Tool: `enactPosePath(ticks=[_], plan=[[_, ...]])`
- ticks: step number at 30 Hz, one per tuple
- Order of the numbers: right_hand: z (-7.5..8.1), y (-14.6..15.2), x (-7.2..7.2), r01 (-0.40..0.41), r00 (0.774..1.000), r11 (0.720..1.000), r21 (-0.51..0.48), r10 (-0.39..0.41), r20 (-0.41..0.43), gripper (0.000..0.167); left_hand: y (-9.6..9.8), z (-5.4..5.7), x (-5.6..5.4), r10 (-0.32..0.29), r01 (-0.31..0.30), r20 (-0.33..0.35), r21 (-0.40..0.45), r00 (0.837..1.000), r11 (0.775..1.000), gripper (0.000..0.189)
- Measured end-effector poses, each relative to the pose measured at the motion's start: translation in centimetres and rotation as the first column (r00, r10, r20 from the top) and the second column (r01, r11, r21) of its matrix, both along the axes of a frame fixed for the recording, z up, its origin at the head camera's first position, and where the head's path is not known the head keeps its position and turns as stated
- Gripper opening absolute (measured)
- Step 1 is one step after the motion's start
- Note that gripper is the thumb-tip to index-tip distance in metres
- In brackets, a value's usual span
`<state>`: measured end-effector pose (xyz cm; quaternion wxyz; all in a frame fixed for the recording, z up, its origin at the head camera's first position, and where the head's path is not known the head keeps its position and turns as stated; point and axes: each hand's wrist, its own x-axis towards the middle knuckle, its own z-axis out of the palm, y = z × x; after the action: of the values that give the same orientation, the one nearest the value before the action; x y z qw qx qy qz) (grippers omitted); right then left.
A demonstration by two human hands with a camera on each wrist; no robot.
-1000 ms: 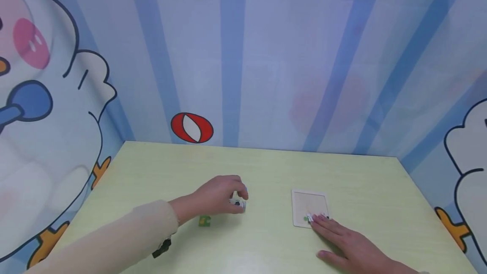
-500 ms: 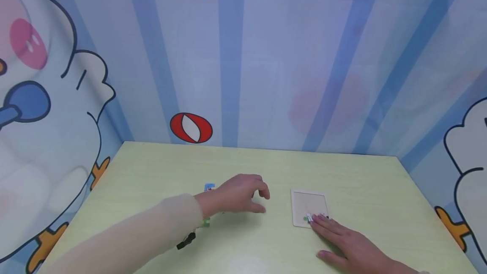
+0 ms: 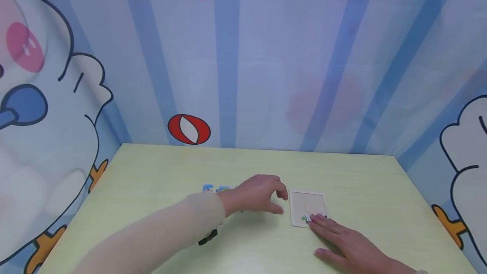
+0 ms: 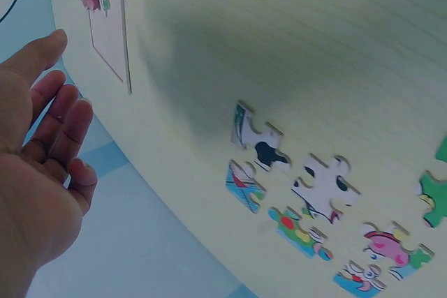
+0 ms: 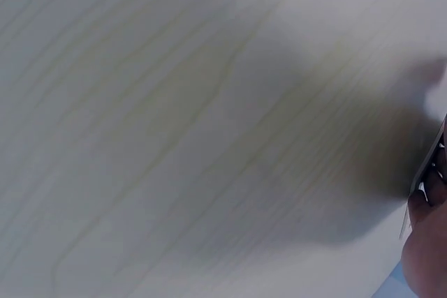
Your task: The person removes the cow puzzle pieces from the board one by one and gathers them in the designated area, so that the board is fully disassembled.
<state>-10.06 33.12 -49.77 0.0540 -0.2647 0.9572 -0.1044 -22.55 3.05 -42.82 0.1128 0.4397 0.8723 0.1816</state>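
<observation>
My left hand (image 3: 262,193) reaches over the table just left of a square puzzle tray (image 3: 300,202). Its fingers are bent loosely, with a gap to the thumb and nothing visible between them. In the left wrist view the left hand (image 4: 49,144) is away from the loose pieces. My right hand (image 3: 346,240) lies flat, fingertips touching a white-and-green puzzle piece (image 3: 307,218) in the tray's near part. Those fingers partly hide the piece. The right wrist view shows only part of the right hand (image 5: 426,242) at its edge.
Several loose jigsaw pieces lie on the table behind the left forearm: a white one with black patches (image 4: 321,186), a pink-faced one (image 4: 387,246), a green one (image 4: 434,197) and a red-and-blue one (image 4: 244,186). A printed cloth backdrop (image 3: 258,54) stands at the table's far edge.
My left hand has moved right, from above the loose pieces to beside the tray, uncovering some pieces behind it. The right hand stays on the tray.
</observation>
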Motion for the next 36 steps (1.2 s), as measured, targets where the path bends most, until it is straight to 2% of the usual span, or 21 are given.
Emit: enactPosePath(ticks=[5, 15, 20, 27, 31, 36], plan=[[0.3, 0.0, -0.1, -0.009, 1.0, 1.0, -0.008, 0.009, -0.019, 0.068, 1.1, 0.2, 0.1, -0.022, 0.021, -0.011, -0.015, 1.0, 1.0, 0.031], [0.7, 0.0, 0.0, -0.031, 0.996, 0.999, -0.011, 0.03, -0.083, 0.066, 3.0, -0.3, 0.0, -0.03, 0.029, -0.027, -0.051, 0.999, 0.998, 0.032], [0.8, 0.1, -0.1, 0.017, 0.995, 1.0, -0.006, -0.018, -0.094, 0.071, 3.6, -0.2, 0.1, -0.015, 0.014, -0.023, -0.058, 1.0, 0.998, 0.032], [1.0, 0.8, -0.8, 0.061, 0.993, 0.998, 0.02, -0.059, -0.103, 0.074, 4.8, -1.0, 0.1, 0.008, -0.009, -0.014, -0.087, 1.0, 0.996, 0.033], [0.6, 1.2, -1.1, 0.088, 0.993, 0.996, 0.034, -0.086, -0.075, 0.077, 5.3, -1.3, 0.3, 0.03, -0.029, 0.011, -0.092, 0.999, 0.995, 0.034], [0.4, 1.7, -1.2, 0.12, 0.991, 0.992, 0.031, -0.118, -0.065, 0.078, 6.1, -1.8, 0.4, 0.044, -0.043, 0.006, -0.104, 0.999, 0.994, 0.036]])
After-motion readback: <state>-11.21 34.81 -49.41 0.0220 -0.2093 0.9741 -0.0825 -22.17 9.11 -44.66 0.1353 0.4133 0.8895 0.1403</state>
